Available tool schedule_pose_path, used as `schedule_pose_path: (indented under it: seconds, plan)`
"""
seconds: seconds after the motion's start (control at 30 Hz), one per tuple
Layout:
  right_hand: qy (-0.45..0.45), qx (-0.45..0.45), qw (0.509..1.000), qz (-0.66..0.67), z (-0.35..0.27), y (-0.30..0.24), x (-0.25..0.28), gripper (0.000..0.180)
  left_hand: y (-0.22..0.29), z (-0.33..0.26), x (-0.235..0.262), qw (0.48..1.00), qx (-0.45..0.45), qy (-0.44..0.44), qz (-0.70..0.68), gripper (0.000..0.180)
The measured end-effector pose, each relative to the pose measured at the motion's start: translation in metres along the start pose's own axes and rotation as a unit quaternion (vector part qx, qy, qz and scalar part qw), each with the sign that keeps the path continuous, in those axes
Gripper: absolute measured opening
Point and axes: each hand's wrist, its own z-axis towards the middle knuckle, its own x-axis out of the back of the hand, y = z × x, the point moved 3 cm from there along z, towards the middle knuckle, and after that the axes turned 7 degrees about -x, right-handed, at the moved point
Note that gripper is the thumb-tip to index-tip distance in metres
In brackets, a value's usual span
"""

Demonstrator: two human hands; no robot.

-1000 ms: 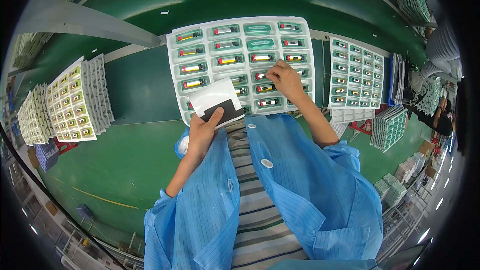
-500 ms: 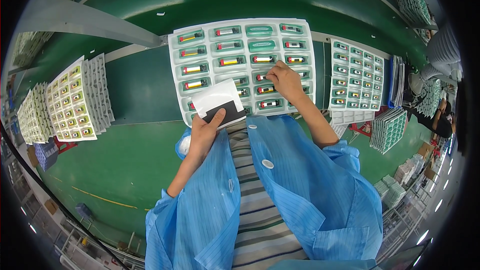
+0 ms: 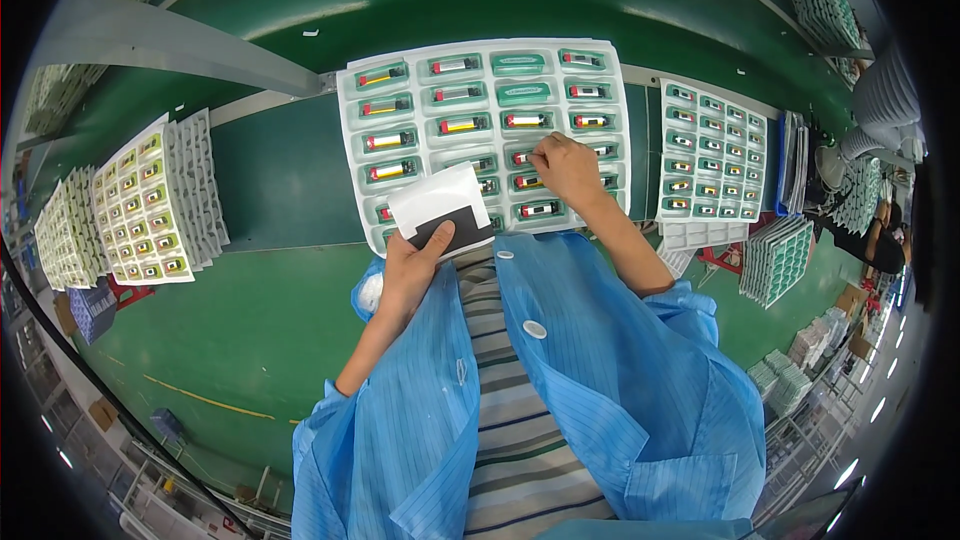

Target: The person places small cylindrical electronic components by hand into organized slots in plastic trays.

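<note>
In front of me lies a white moulded tray (image 3: 421, 100) with rows of green-lined pockets. Most visible pockets hold a small cylindrical piece (image 3: 537, 210) in red, black, white or yellow. Two pockets at the far side of the third column show only a green insert (image 3: 523, 93). My left hand (image 3: 410, 265) grips a white sheet with a black patch (image 3: 435, 202), thumb on the black part, over the tray's near left part. My right hand (image 3: 570, 172) has its fingertips pinched at a piece in the third column; what lies between them is hidden.
A similar filled tray (image 3: 712, 150) stands to the right. Stacked trays (image 3: 145, 205) with yellow-green pockets are at the left. Beyond the tray runs a green belt (image 3: 440, 5) carrying small white bits. A grey metal post (image 3: 190, 40) slants in at the upper left.
My right hand has shifted slightly down and left over the same column. The white sheet has moved a little to the right. The white bits on the belt have drifted left.
</note>
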Motion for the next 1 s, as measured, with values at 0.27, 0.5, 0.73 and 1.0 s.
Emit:
schedule_pose_path:
  seconds: [0.27,0.5,0.73,1.0]
  plan:
    - [0.041,-0.045,0.996,-0.062,-0.007,0.002,-0.011,0.025,0.001,-0.002,0.002,0.998,0.032,0.015,0.048,0.030]
    - [0.012,0.022,0.970,0.240,-0.027,-0.046,0.042,0.016,0.001,-0.005,0.002,0.999,0.037,0.029,-0.010,0.030]
    - [0.043,0.180,0.953,0.241,-0.061,-0.095,0.051,0.017,0.005,-0.004,-0.003,0.994,0.013,-0.006,-0.111,0.038]
    - [0.024,0.182,0.936,0.301,-0.064,-0.095,0.055,0.011,-0.003,-0.002,-0.001,0.977,0.078,-0.003,-0.198,0.040]
